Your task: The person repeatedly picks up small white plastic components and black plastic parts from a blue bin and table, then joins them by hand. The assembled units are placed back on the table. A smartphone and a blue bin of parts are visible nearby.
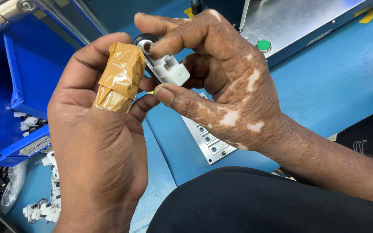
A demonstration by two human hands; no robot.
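While raised, both hands (160, 86) pinch white connector (171, 70).

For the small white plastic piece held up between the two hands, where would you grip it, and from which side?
Grip the white plastic piece across its blocky body, by the flat side faces, coming from the right, as the right hand does with thumb below and forefinger above. Its other end joins a metal ring and black part against the left hand, whose thumb is wrapped in brown tape, so that side is blocked.
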